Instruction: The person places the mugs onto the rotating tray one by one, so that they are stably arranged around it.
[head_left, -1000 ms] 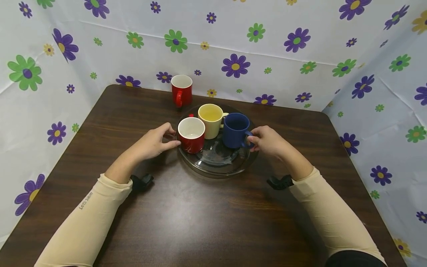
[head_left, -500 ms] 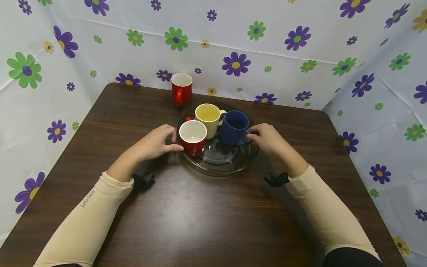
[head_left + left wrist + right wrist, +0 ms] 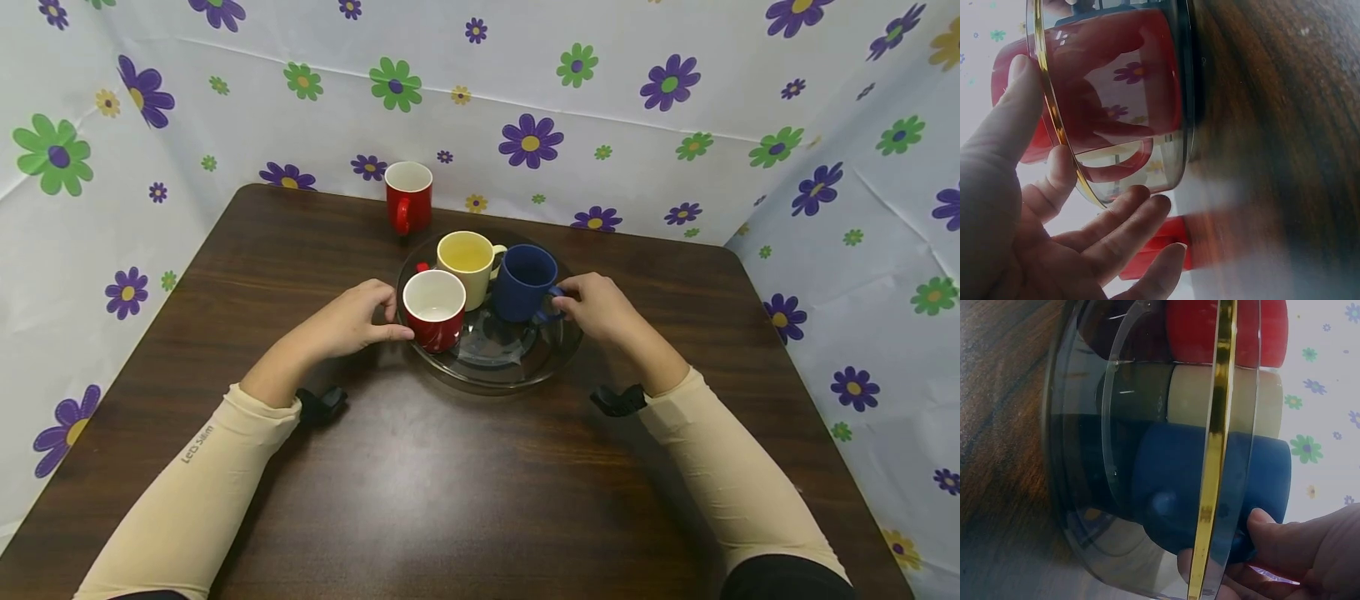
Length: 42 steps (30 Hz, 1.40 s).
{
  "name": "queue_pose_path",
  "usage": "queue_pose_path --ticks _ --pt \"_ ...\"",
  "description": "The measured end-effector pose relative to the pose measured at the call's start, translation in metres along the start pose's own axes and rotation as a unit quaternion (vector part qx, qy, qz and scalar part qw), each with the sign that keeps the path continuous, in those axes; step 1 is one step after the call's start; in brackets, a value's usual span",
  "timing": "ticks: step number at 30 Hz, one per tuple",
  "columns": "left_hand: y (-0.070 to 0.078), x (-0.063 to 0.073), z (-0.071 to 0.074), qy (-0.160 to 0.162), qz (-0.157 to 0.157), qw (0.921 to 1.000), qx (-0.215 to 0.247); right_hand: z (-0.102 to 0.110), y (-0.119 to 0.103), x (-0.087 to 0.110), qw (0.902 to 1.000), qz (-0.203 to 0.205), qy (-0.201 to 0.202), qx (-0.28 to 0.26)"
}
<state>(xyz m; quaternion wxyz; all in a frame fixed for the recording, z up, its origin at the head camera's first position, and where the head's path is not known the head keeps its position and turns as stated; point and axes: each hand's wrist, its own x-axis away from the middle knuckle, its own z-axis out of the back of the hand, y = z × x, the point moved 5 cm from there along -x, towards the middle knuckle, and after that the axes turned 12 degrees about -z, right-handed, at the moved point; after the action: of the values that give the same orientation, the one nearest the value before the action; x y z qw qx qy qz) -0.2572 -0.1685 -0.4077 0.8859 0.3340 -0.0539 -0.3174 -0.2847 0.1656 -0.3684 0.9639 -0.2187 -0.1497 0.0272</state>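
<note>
A round smoked-glass dish with a gold-looking rim holds three upright mugs. The red mug with a white inside is at its left, the yellow mug behind, and the blue mug at the right. My right hand pinches the blue mug's handle, also seen over the rim in the right wrist view. At the dish's left edge is my left hand. Its thumb lies against the red mug, and its other fingers spread loosely at the rim and outer wall, as the left wrist view shows.
Behind the dish stands another red mug, outside it and near the table's back edge. The dark wood table extends in front. Flowered white cloth hangs along the back and sides.
The red mug on the dish has shifted slightly right and toward me with my left hand. The blue mug has moved a little left and back with my right hand; the yellow mug shifted slightly left.
</note>
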Motion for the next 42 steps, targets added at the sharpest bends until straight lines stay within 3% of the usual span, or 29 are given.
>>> queue_pose_path --ticks 18,31,42 --pt "0.001 -0.001 -0.001 -0.013 -0.007 0.9998 -0.011 0.001 -0.003 -0.008 0.9998 -0.011 0.015 -0.005" --pt "-0.003 0.001 -0.001 -0.037 -0.006 0.9993 -0.008 0.002 -0.005 -0.017 0.9985 0.017 0.048 0.022" --pt "-0.005 0.001 0.0 -0.034 -0.016 0.9993 0.001 0.0 -0.005 -0.017 0.9982 0.025 0.05 0.023"
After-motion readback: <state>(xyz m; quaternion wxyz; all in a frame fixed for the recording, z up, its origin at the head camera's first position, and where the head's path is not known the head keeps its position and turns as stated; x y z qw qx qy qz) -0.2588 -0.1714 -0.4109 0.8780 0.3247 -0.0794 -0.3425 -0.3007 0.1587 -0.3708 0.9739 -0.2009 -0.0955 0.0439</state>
